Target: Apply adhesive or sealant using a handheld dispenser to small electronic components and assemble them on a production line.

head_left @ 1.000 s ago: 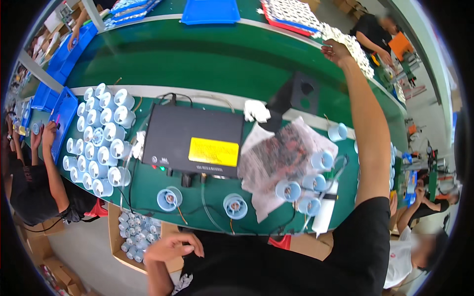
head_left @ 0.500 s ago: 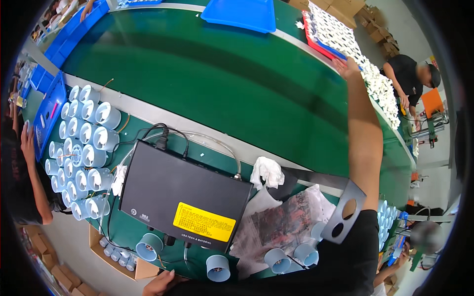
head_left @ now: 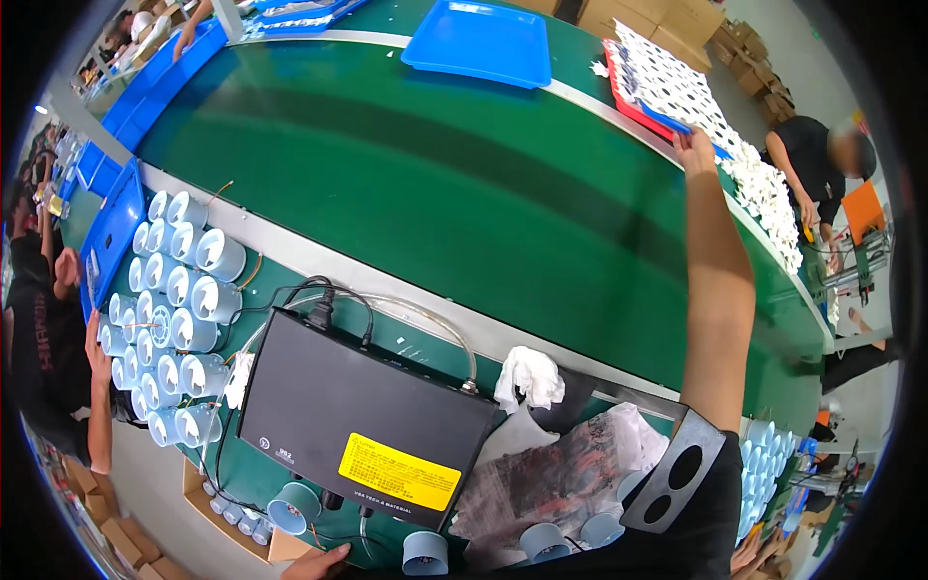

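My right arm stretches far across the green belt. At its end my right hand (head_left: 694, 150) grips the near edge of a blue tray (head_left: 667, 120) bearing white perforated pieces (head_left: 672, 82). A red tray (head_left: 638, 118) shows beneath that edge. My left hand (head_left: 319, 563) lies low by the bench's near edge, partly cut off by the picture, one finger stretched out and nothing visible in it. Nearest to it is a light-blue cup (head_left: 293, 507) with small parts inside. Another such cup (head_left: 425, 553) stands to its right.
A black control box (head_left: 362, 416) with cables and a clear hose sits before me. Rows of light-blue cups (head_left: 198, 329) stand left. Plastic bags (head_left: 561, 464) and a metal bracket (head_left: 674, 474) lie right. An empty blue tray (head_left: 478, 43) is across the belt. Co-workers flank both sides.
My right hand has closed on the blue tray's edge, where its fingers were loosely extended before. The view has shifted slightly. The co-worker at the left has moved their arms.
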`<action>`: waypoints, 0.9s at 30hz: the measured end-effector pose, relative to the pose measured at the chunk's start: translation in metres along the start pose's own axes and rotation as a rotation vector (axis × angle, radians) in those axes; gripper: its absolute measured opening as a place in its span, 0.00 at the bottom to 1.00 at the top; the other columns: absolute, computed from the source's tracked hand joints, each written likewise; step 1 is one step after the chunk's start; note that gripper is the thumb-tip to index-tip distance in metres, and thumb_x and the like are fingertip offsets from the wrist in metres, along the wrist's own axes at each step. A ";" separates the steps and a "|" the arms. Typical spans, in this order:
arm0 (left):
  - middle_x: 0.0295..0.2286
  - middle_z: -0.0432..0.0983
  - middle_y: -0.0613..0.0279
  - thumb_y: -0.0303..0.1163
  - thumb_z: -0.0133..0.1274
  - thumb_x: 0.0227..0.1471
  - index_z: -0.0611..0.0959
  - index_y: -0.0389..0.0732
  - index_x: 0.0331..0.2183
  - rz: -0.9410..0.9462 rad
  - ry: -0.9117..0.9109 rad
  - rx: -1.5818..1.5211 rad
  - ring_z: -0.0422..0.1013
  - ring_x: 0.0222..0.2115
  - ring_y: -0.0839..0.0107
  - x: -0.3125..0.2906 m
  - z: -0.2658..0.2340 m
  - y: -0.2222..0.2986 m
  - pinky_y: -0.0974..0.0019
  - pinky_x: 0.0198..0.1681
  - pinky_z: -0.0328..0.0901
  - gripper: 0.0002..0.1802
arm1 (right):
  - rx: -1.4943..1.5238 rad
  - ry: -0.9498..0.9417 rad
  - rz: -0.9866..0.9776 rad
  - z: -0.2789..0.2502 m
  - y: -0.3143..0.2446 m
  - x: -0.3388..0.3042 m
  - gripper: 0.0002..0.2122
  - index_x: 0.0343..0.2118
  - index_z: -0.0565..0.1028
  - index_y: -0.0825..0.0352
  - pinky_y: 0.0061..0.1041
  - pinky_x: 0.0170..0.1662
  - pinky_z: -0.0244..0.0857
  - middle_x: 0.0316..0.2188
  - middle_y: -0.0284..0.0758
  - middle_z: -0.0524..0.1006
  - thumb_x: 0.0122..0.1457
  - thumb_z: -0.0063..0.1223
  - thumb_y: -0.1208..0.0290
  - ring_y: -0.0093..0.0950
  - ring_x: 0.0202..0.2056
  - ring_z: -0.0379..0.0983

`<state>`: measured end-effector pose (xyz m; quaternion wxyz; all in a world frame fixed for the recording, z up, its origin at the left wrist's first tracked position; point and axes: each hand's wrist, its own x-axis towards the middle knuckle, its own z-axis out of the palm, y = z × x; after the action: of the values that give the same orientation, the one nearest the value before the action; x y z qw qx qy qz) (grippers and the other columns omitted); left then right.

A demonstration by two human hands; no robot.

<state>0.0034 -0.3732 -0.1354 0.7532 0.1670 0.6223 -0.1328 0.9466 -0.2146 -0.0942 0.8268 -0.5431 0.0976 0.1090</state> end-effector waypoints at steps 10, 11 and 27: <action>0.48 0.72 0.67 0.50 0.63 0.44 0.72 0.46 0.53 -0.071 -0.002 0.111 0.65 0.50 0.70 0.007 -0.003 0.013 0.64 0.52 0.60 0.36 | 0.191 -0.045 0.121 -0.009 -0.029 -0.005 0.10 0.40 0.65 0.76 0.56 0.50 0.65 0.44 0.50 0.69 0.53 0.41 0.83 0.48 0.45 0.69; 0.48 0.72 0.66 0.50 0.63 0.44 0.71 0.46 0.53 -0.082 0.036 0.125 0.65 0.49 0.70 0.004 0.001 0.016 0.64 0.51 0.60 0.36 | 0.212 -0.018 0.150 -0.009 -0.027 -0.005 0.11 0.39 0.65 0.76 0.56 0.50 0.65 0.44 0.50 0.69 0.52 0.41 0.83 0.48 0.45 0.69; 0.36 0.76 0.65 0.54 0.62 0.43 0.77 0.46 0.46 0.031 -0.047 0.113 0.70 0.34 0.70 0.001 0.004 0.014 0.67 0.37 0.63 0.32 | 0.261 -0.226 0.175 -0.014 -0.009 -0.014 0.17 0.51 0.59 0.79 0.65 0.54 0.54 0.55 0.56 0.59 0.57 0.32 0.82 0.57 0.56 0.57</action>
<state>0.0132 -0.3619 -0.1348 0.7589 0.2156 0.5933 -0.1598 0.9350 -0.2318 -0.0876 0.8832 -0.4052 0.0644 0.2274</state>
